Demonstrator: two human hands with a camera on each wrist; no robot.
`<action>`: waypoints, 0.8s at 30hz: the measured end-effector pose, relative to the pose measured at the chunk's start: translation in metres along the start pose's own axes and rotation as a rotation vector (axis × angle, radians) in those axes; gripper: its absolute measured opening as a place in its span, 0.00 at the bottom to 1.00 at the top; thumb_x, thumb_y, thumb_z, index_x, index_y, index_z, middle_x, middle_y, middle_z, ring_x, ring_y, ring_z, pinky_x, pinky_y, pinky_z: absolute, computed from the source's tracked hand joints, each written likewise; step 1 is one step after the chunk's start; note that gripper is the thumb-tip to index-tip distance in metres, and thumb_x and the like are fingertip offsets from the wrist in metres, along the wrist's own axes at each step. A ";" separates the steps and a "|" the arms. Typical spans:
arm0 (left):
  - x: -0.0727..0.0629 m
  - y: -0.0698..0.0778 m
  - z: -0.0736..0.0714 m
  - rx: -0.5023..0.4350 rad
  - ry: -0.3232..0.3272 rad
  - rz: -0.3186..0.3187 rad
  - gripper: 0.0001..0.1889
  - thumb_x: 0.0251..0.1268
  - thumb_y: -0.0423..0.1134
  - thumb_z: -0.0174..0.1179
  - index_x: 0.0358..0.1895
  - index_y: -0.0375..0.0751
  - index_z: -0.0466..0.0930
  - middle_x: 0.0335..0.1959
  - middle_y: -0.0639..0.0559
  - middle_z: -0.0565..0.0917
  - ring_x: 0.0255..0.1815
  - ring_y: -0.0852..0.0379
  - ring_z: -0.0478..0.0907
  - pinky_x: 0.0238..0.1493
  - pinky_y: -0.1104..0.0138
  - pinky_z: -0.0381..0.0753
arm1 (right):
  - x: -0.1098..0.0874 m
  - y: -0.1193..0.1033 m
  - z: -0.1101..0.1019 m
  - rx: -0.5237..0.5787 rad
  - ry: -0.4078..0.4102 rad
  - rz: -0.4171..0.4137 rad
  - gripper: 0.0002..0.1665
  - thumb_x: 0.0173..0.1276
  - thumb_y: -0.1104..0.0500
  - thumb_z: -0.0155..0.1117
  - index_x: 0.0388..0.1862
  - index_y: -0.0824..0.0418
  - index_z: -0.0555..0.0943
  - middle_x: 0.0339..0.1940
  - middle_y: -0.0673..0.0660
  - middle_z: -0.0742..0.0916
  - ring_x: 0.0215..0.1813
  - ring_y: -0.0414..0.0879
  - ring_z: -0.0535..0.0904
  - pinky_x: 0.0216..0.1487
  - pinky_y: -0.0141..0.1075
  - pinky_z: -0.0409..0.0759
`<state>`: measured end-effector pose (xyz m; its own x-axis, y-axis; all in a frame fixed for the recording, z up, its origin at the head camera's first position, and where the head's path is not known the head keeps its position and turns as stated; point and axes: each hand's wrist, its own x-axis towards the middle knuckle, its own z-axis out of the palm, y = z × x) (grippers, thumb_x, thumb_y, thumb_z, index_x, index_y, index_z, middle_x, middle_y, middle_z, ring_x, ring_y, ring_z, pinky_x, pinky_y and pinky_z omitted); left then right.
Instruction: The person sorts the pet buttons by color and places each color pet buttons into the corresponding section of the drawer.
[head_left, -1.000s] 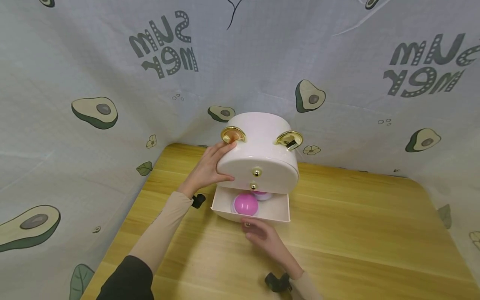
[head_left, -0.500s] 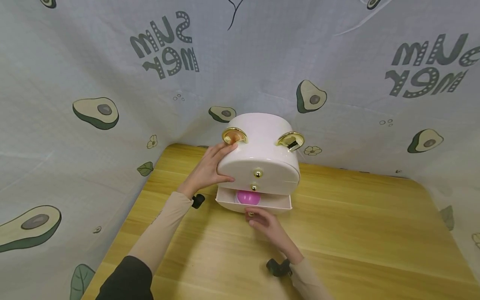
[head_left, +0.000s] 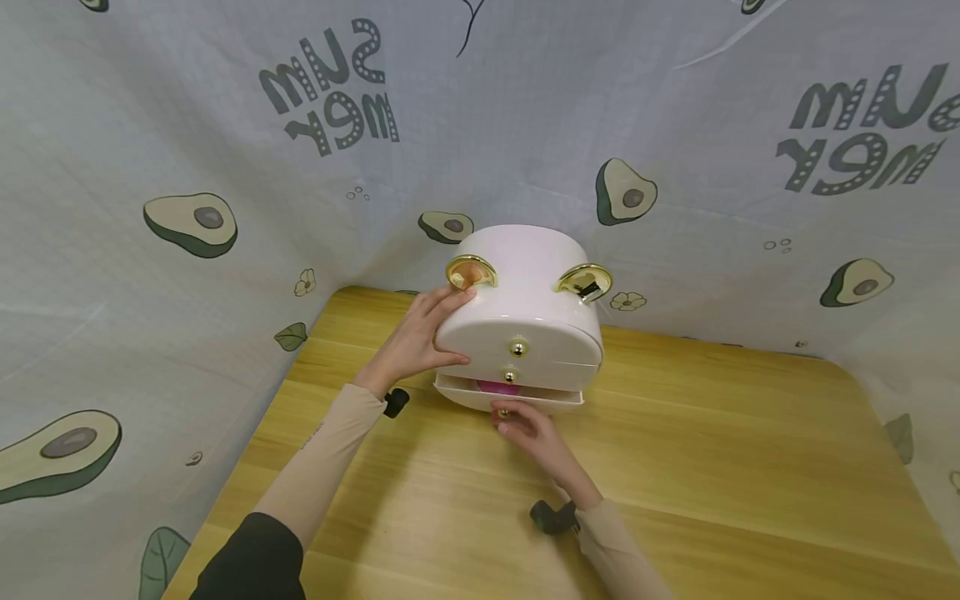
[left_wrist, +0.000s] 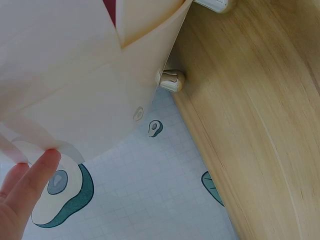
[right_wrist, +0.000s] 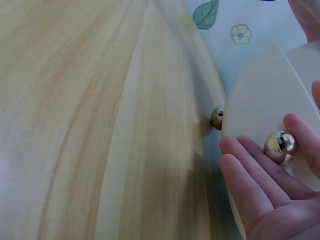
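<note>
A glossy white, round-topped drawer box with two gold ears stands at the table's back. Its bottom drawer is slightly out, and a strip of a pink domed thing shows inside. My left hand rests on the box's left side, thumb on the front face and fingers along the curved side. In the left wrist view its fingertips touch the white surface. My right hand is at the drawer front, with fairly straight fingers around the gold knob; the right wrist view shows them against the drawer.
The wooden table extends to the right and in front of the box. Cloth printed with avocados hangs behind and at the sides. A black wrist camera is by the right wrist, another by the left.
The bottom drawer has slid in toward the box, with my right hand moving along with it. Less of the pink domed thing shows now. My left hand has stayed on the box.
</note>
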<state>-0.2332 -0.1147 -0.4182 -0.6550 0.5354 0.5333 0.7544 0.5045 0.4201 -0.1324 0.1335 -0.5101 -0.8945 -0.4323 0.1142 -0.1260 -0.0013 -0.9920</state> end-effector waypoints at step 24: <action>-0.002 -0.001 0.002 0.020 0.027 0.025 0.49 0.40 0.47 0.79 0.69 0.53 0.59 0.67 0.46 0.65 0.59 0.42 0.64 0.56 0.51 0.67 | 0.015 -0.003 -0.004 0.017 0.036 0.058 0.21 0.70 0.68 0.56 0.59 0.78 0.71 0.55 0.75 0.77 0.57 0.70 0.73 0.53 0.32 0.75</action>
<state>-0.2324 -0.1149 -0.4209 -0.6340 0.5297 0.5634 0.7695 0.5045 0.3916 -0.1469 0.1304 -0.5053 -0.9148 -0.3997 0.0584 -0.0670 0.0076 -0.9977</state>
